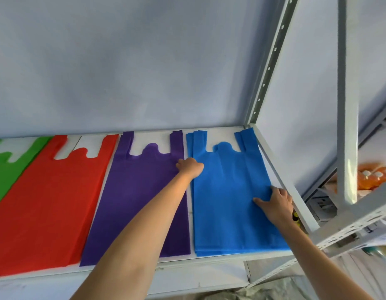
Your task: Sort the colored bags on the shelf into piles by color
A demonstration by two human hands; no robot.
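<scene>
Four flat piles of bags lie side by side on the white shelf (209, 259): green (8, 167) at far left, then red (49, 204), purple (142, 191), and blue (226, 191) at the right. My left hand (190, 167) reaches far in and rests with fingers curled on the gap between the purple and blue piles, at the blue pile's upper left edge. My right hand (276, 203) lies flat, fingers spread, pressing the right side of the blue pile. Neither hand lifts a bag.
A grey perforated metal upright (272, 63) stands at the shelf's back right corner, and a second post (345, 100) stands nearer. The pale wall is close behind. Orange bottles (371, 176) sit on a neighbouring shelf to the right.
</scene>
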